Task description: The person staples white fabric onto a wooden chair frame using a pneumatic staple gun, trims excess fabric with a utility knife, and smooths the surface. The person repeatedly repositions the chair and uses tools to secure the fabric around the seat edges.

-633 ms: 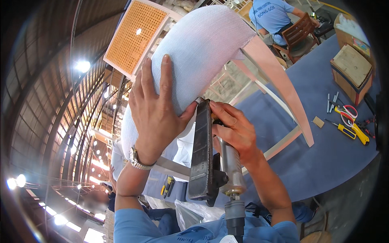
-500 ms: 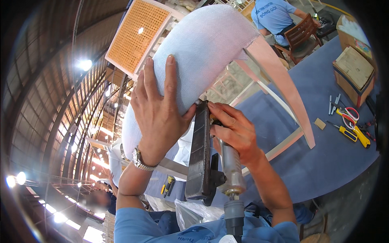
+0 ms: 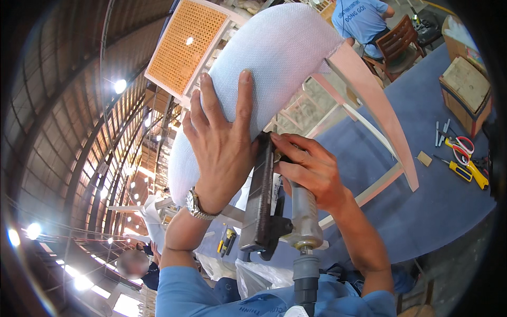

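Note:
A chair with a light, pale-blue woven-fabric cushion (image 3: 285, 58) lies tipped over in front of me, its pale wooden leg (image 3: 380, 111) pointing right and toward me. My left hand (image 3: 222, 142) rests on the fabric with fingers spread, thumb side close to the nose of a staple gun. That black and metal pneumatic staple gun (image 3: 257, 195) is gripped in my right hand (image 3: 314, 171), its nose at the cushion's lower edge. An air hose fitting (image 3: 306, 274) hangs from its handle. The exact contact point at the nose is hidden by my fingers.
Scissors (image 3: 462, 148), a yellow-handled screwdriver (image 3: 459, 170) and staple strips (image 3: 442, 132) lie on the blue-grey tabletop (image 3: 359, 158) at right. A worn box (image 3: 466, 87) stands behind them. Another yellow-black tool (image 3: 227, 242) lies near me. Two people are nearby.
My left hand has slid a little to the right over the fabric, nearer the staple gun. The whole view has shifted slightly; the right hand keeps its hold.

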